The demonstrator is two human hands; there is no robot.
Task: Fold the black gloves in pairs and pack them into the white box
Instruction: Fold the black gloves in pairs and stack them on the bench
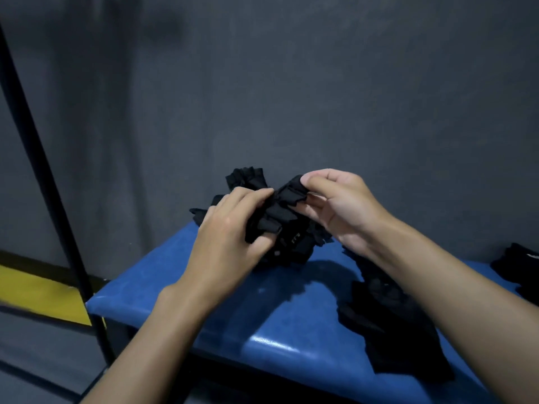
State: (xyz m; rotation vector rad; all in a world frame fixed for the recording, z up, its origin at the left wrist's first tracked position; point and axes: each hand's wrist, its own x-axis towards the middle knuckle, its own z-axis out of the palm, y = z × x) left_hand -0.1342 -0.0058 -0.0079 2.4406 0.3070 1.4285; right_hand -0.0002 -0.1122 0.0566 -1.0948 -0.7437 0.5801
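Observation:
I hold a black glove (278,209) in the air above the far end of a blue table (280,316). My left hand (230,240) grips its lower part between fingers and thumb. My right hand (335,205) pinches its upper edge. Behind and below the held glove lies a heap of black gloves (288,249), with more of them sticking up behind my left hand. Another pile of black gloves (388,325) lies under my right forearm. No white box is in view.
More black gloves (522,269) lie at the table's right edge. A grey wall (291,97) rises behind the table. A black pole (49,182) slants down on the left, beside a yellow floor strip (38,293).

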